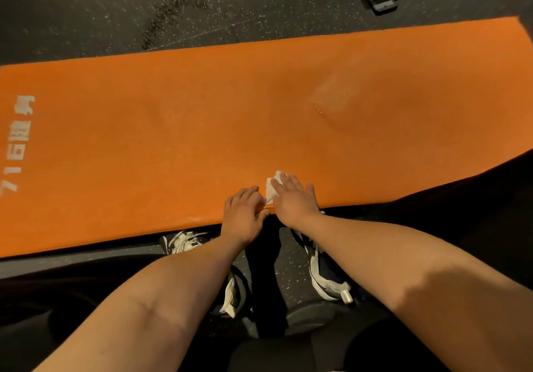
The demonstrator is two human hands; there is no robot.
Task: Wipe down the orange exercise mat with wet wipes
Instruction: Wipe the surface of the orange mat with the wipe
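At lower centre, sneakers stand just short of the orange mat, which lies flat across mid-frame. Left hand: fingers curled at the mat's near edge, beside the wet wipe; whether it pinches anything, cannot tell. Right hand: flat, fingers straight, pressing the wipe down. Judgement: wipe light, limp, bunches easily, so keep it under a flat palm; mat soft, may creep, so steady its edge. Speckled floor beyond.

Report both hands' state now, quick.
Left hand: fingers curled at the orange mat's near edge; grip cannot be told.
Right hand: open, flat on the wet wipe.
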